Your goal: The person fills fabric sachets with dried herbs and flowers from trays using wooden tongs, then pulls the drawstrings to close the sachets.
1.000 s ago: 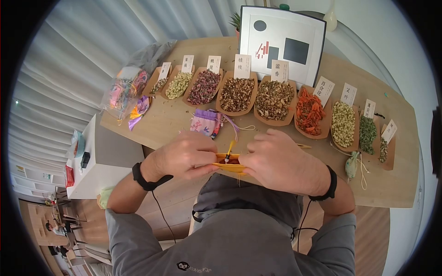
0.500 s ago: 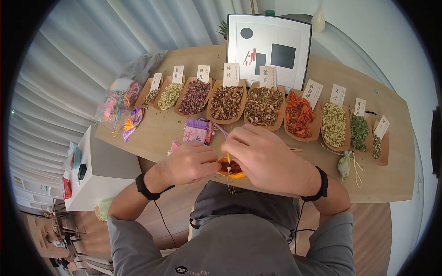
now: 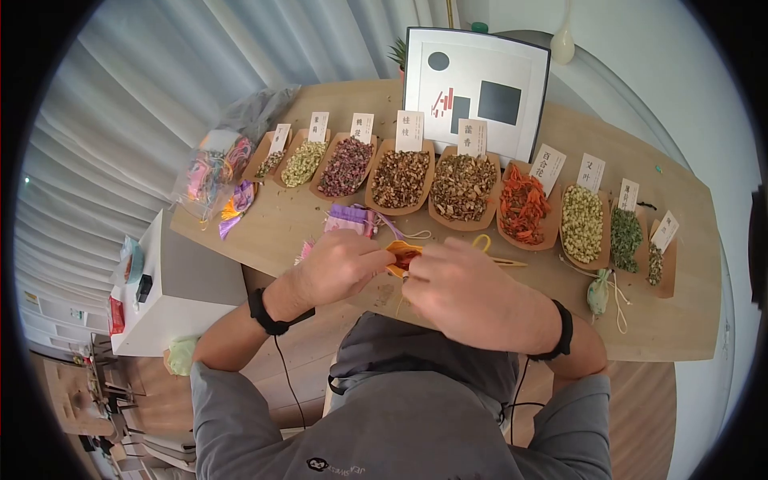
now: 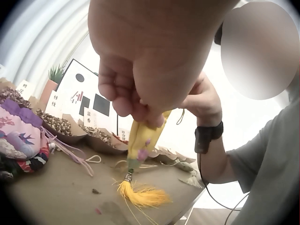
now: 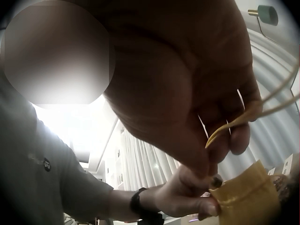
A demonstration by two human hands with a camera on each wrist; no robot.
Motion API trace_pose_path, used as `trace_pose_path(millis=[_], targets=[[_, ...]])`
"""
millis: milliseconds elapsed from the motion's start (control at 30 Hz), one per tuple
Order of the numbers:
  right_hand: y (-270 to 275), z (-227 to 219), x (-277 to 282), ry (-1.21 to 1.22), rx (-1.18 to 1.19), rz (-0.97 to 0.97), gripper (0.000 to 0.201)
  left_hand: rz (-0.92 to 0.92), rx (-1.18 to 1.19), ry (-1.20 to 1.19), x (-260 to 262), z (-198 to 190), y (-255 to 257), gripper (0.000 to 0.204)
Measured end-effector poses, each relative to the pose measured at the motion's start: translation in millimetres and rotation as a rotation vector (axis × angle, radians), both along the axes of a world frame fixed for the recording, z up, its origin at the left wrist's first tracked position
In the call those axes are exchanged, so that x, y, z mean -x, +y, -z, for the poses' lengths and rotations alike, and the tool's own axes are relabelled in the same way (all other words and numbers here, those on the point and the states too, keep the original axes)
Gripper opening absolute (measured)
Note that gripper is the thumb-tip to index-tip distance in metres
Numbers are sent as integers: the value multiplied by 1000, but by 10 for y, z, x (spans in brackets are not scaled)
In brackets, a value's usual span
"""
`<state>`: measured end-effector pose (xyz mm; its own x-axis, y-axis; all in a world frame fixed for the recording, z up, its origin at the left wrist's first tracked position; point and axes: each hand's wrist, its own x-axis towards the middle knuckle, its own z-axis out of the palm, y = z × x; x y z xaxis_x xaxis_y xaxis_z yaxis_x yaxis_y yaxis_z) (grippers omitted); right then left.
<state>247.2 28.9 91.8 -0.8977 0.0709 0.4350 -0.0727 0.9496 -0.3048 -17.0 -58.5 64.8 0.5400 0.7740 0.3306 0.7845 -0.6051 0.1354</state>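
A small yellow drawstring pouch (image 3: 395, 270) with reddish contents at its mouth is held over the table's near edge. My left hand (image 3: 340, 264) pinches its left rim between thumb and fingers. Bent fingers of my right hand (image 3: 472, 296) meet the thumb at the pouch's right side, holding the yellow cord (image 5: 229, 125) that runs across them. A small dark bead (image 5: 216, 182) shows at those fingertips beside the mouth. Beyond the right hand, a loop of the cord sticks out. From the pouch's lower end hangs a yellow tassel (image 4: 143, 194), below its embroidered pink flowers.
Several labelled paper trays, one with orange dried petals (image 3: 525, 208), curve across the table. A pink and purple pouch (image 3: 350, 220) lies behind my left hand; wooden tweezers (image 3: 510, 262) and a green pouch (image 3: 598, 294) lie rightward. A framed panel (image 3: 476, 88) stands behind.
My right hand lifted from the pouch's right rim to the cord over its mouth, then came down to the right side. The cord's loop now shows beyond that hand. My left hand stays at the rim.
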Motion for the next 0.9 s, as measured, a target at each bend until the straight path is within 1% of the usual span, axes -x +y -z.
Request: trace_pose_path(millis=[33, 67, 133, 167, 233, 367, 433, 467, 533, 567, 633, 667, 733, 767, 800, 867, 900], targets=[[-10, -47, -25, 7, 79, -97, 8, -11, -22, 15, 1, -20, 5, 24], [6, -110, -54, 3, 75, -101, 8, -15, -26, 11, 7, -36, 7, 24], [65, -243, -92, 27, 94, 44, 18, -1, -42, 11, 16, -63, -16, 27], [98, -245, -98, 22, 93, 36, 18, -9, -43, 6, 9, -80, -34, 27], [150, -234, -101, 35, 103, 72, 27, 10, -26, 16, -18, -114, -64, 31], [178, -31, -25, -20, 42, 18, 25, 21, -39, -21, -14, -105, -87, 27], [167, 28, 31, -40, -80, 55, 10, 63, -88, -63, 43, -52, -74, 46], [161, 24, 45, -40, -81, 53, 10, 61, -88, -62, 50, 24, -100, 46], [148, 12, 64, -27, -142, 110, 10, -182, 114, -490, 43, 192, -161, 73], [137, 15, 74, -25, -142, 113, 10, -180, 114, -489, 65, 229, -142, 73], [110, 38, 96, -9, -165, 122, 9, -52, 491, -885, 86, 251, -88, 100], [101, 63, 111, -10, -165, 126, 9, -47, 492, -885, 29, 267, -70, 100], [88, 116, 141, -3, -221, 125, 11, 33, 600, -1168, -205, 331, -44, 113], [86, 116, 144, -6, -220, 124, 11, 10, 634, -1193, -276, 348, -33, 122], [86, 108, 146, 12, -211, 126, 12, 10, 634, -1196, -351, 387, -7, 122], [90, 76, 135, 25, -201, 128, 12, -8, 638, -1247, -477, 490, 51, 113], [98, 41, 119, 42, -167, 124, 11, -8, 639, -1252, -500, 547, 74, 113]])
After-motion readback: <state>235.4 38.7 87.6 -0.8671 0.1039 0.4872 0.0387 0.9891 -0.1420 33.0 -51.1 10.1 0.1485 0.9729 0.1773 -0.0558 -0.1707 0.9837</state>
